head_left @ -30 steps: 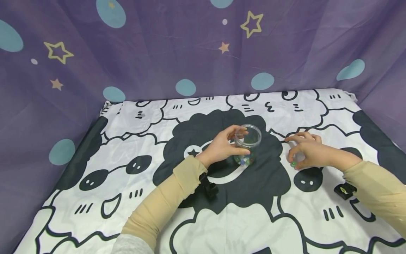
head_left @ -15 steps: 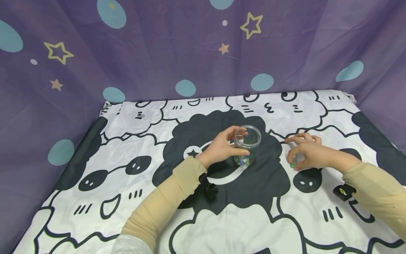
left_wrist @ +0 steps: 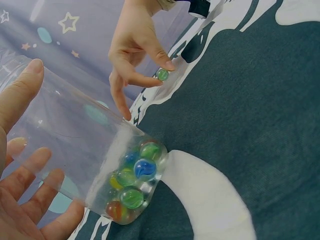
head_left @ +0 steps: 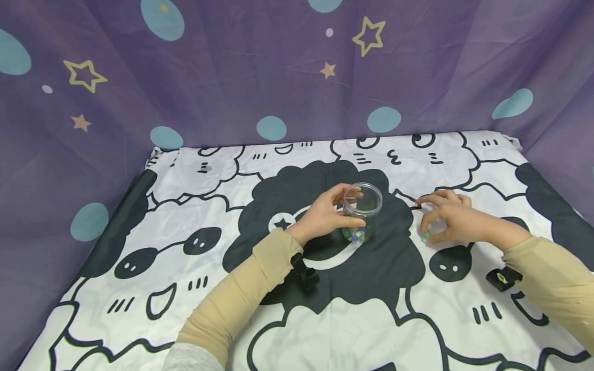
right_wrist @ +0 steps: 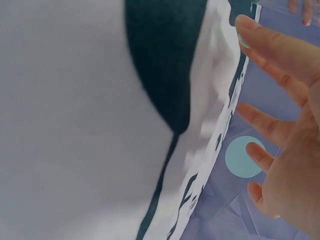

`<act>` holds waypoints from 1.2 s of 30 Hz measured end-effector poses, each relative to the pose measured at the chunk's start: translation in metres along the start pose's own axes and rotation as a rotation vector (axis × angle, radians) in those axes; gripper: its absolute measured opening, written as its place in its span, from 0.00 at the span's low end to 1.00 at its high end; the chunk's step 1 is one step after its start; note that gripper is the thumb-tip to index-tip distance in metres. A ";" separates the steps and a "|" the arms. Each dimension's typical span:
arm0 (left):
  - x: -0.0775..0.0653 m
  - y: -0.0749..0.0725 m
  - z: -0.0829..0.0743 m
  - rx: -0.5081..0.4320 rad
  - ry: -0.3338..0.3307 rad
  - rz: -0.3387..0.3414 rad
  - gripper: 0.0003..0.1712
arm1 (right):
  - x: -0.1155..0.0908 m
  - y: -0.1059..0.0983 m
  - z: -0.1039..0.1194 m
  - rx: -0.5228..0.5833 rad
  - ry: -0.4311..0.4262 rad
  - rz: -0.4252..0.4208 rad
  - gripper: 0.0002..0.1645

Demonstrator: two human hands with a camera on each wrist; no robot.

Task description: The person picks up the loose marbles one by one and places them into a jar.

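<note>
My left hand [head_left: 322, 216] grips a clear, lidless jar [head_left: 373, 212], which stands upright on the dark part of the cloth. Thumb and fingers wrap its sides. In the left wrist view several glass marbles [left_wrist: 145, 169] in green, blue, yellow and reddish swirls lie at the jar's bottom. To the right of the jar, my right hand [head_left: 457, 221] pinches a green marble [left_wrist: 163, 74] between thumb and index finger, close over the white cloth. Its other fingers are spread. The right wrist view has this hand [right_wrist: 295, 115] at the right edge, the marble mostly hidden behind the thumb.
A black-and-white cartoon-print cloth [head_left: 297, 335] covers the table. Behind it and at both sides hangs a purple curtain [head_left: 260, 67] with stars and blue ovals. Each wrist wears a small black camera mount [head_left: 503, 278].
The green marble has risen slightly with my right thumb and index finger and shifted a little to the left. My left hand and the jar stay in place.
</note>
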State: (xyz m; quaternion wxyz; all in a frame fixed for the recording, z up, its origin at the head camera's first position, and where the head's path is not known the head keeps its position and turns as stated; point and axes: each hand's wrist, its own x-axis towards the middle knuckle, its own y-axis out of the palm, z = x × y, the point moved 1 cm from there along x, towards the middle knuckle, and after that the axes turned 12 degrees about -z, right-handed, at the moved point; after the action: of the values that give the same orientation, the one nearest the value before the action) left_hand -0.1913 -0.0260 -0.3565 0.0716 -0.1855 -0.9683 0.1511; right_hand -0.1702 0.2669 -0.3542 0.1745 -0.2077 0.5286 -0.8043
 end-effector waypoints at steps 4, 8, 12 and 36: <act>0.000 0.000 0.000 0.000 0.001 0.002 0.37 | 0.001 -0.001 0.001 0.014 -0.009 -0.029 0.16; -0.001 0.000 -0.001 0.010 -0.007 0.001 0.38 | 0.001 -0.002 0.002 0.031 -0.041 -0.069 0.16; -0.001 0.000 -0.001 0.011 -0.007 0.003 0.38 | 0.002 -0.003 0.003 0.052 -0.082 -0.123 0.16; 0.001 0.000 0.001 -0.003 0.010 0.006 0.37 | 0.015 -0.006 0.017 0.132 -0.162 -0.300 0.15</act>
State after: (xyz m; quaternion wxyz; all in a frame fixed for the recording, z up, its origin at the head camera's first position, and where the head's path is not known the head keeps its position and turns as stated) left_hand -0.1920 -0.0260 -0.3570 0.0756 -0.1893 -0.9676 0.1490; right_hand -0.1747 0.2480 -0.3406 0.1079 -0.3362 0.4221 -0.8349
